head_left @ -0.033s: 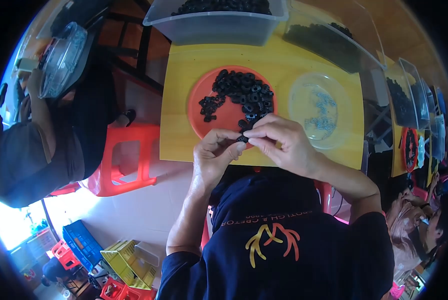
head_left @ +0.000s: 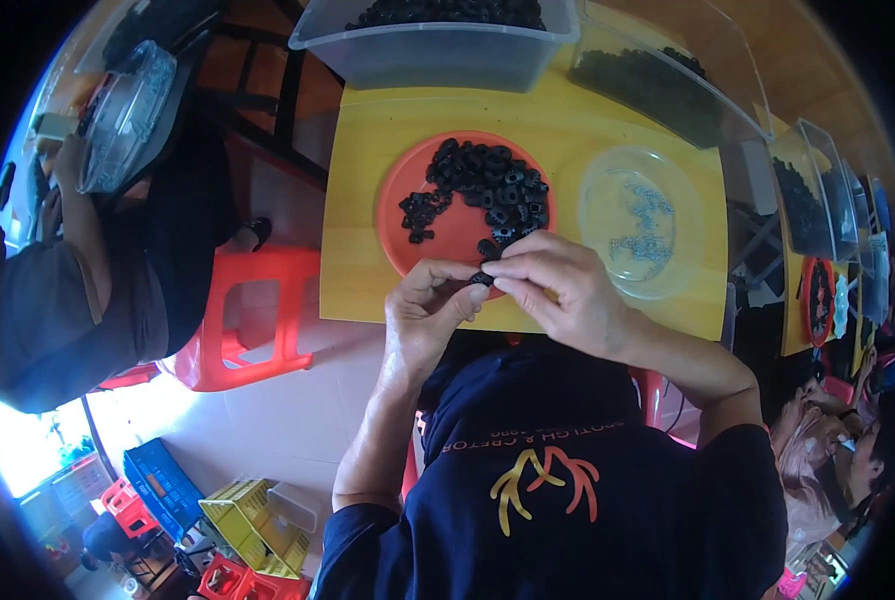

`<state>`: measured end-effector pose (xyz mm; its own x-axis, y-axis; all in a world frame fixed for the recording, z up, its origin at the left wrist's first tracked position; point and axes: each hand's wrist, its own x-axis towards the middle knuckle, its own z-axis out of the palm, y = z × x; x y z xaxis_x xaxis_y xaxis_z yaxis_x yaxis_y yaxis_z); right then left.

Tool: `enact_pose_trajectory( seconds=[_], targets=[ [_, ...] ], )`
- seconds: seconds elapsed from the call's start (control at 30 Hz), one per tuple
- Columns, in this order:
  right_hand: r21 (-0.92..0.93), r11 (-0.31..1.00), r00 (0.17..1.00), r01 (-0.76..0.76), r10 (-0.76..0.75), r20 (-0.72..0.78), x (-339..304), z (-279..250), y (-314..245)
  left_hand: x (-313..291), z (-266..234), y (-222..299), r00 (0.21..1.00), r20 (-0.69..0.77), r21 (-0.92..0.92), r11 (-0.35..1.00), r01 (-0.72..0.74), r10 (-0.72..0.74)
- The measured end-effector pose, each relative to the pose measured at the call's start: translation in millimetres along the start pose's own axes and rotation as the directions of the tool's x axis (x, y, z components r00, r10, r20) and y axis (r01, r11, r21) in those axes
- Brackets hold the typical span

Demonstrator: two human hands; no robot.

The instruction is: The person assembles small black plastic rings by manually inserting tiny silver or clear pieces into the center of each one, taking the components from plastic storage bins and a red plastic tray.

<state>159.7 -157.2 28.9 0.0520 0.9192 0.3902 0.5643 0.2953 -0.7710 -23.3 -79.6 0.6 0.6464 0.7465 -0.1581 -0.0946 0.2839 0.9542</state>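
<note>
My left hand [head_left: 434,308] and my right hand [head_left: 566,290] meet over the near edge of a red round tray [head_left: 400,210]. A small black plastic part [head_left: 482,280] is pinched at the left fingertips. The right thumb and forefinger close on the same spot, and their tips partly hide the part. Just beyond the fingers lies another black piece [head_left: 487,247]. On the tray, a heap of black ring-shaped parts [head_left: 493,180] fills the far and right side, with a smaller cluster of little black pieces [head_left: 423,212] at the left.
A clear round dish [head_left: 595,205] of tiny silvery pieces sits right of the tray on the yellow table [head_left: 353,270]. Translucent bins [head_left: 428,62] of black parts stand along the far side. A red stool [head_left: 248,330] and a seated person [head_left: 78,290] are at the left.
</note>
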Motion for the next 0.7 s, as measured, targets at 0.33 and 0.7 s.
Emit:
enact_pose_trajectory(
  seconds=[0.33,0.7],
  targets=[
    [-0.196,0.981,0.976,-0.002,0.045,0.214,26.8,31.9,3.1,-21.8,-31.2,-7.0,0.959,-0.271,-0.109,0.988,-0.110,0.077],
    [-0.630,0.761,0.934,0.156,0.093,0.344,69.2,72.6,38.5,-20.1,-48.5,0.2,0.933,-0.327,-0.083,0.979,-0.186,0.149]
  ],
)
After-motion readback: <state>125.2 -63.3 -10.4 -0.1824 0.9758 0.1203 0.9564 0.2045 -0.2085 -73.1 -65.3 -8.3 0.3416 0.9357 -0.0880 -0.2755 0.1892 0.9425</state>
